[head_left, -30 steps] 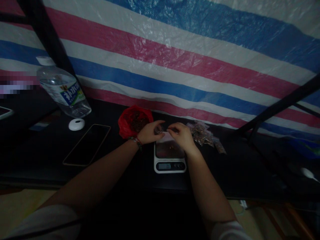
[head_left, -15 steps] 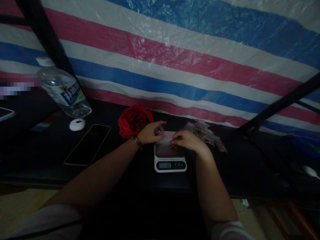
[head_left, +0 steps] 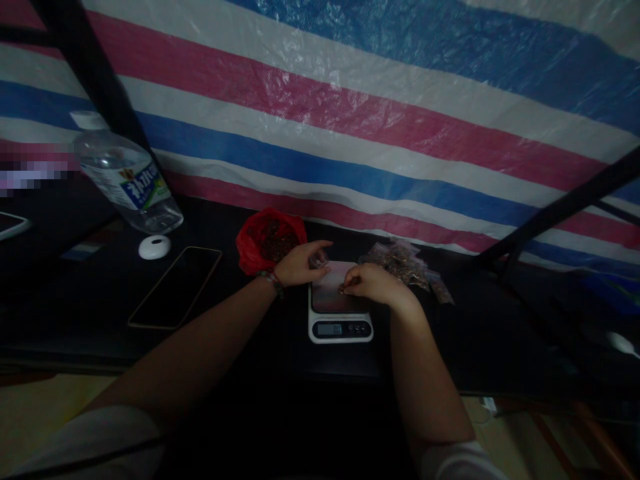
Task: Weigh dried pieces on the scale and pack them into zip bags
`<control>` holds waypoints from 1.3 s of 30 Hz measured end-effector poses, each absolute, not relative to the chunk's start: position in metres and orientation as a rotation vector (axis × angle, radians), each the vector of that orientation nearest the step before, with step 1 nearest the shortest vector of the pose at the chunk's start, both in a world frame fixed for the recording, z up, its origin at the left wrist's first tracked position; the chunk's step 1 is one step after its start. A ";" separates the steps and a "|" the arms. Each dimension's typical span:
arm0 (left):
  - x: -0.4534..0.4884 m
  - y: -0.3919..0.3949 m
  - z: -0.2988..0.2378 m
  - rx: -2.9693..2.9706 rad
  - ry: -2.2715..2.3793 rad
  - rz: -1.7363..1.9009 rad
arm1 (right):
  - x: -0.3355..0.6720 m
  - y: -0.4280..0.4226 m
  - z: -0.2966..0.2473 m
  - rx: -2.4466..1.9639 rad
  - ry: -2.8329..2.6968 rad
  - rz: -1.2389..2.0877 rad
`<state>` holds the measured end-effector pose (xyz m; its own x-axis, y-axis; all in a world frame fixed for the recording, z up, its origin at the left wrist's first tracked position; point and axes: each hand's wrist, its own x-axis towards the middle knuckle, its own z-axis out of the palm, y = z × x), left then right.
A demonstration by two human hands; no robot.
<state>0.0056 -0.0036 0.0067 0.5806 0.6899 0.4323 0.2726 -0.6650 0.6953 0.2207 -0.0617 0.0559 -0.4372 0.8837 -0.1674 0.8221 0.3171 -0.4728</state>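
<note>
My left hand curves around a small clear plastic thing at the far left corner of a white digital scale; whether it is a bag or a cup I cannot tell. My right hand hovers over the scale's flat pan, its thumb and fingers pinched on small brown pieces. Just behind my left wrist sits an open red plastic bag with loose brown pieces inside. A heap of small filled clear bags lies beyond my right hand.
On the left are a phone, a white rounded case and a clear plastic bottle. A striped plastic sheet hangs behind the black table. Dark frame bars slant on both sides.
My right hand has shifted slightly, with its fingertips drawn closer together around the brown pieces. My left hand stays nearly still.
</note>
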 end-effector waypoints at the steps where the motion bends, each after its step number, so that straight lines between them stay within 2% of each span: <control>1: 0.006 -0.003 0.007 2.237 0.764 0.953 | 0.221 -0.062 0.056 -1.591 -2.451 0.751; 11: 0.006 -0.005 0.008 2.191 0.757 0.957 | 0.223 -0.063 0.052 -1.578 -2.321 1.036; 27: 0.006 -0.004 0.006 2.193 0.751 0.917 | 0.203 -0.065 0.053 -1.629 -2.573 0.457; 39: 0.006 -0.004 0.006 2.196 0.748 0.934 | 0.209 -0.059 0.054 -1.619 -2.463 0.487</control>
<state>0.0064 -0.0041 0.0057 0.5873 0.6965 0.4123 0.2502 -0.6407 0.7259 0.2089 -0.0589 0.0542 -0.4043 0.9133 -0.0488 0.8632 0.3634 -0.3505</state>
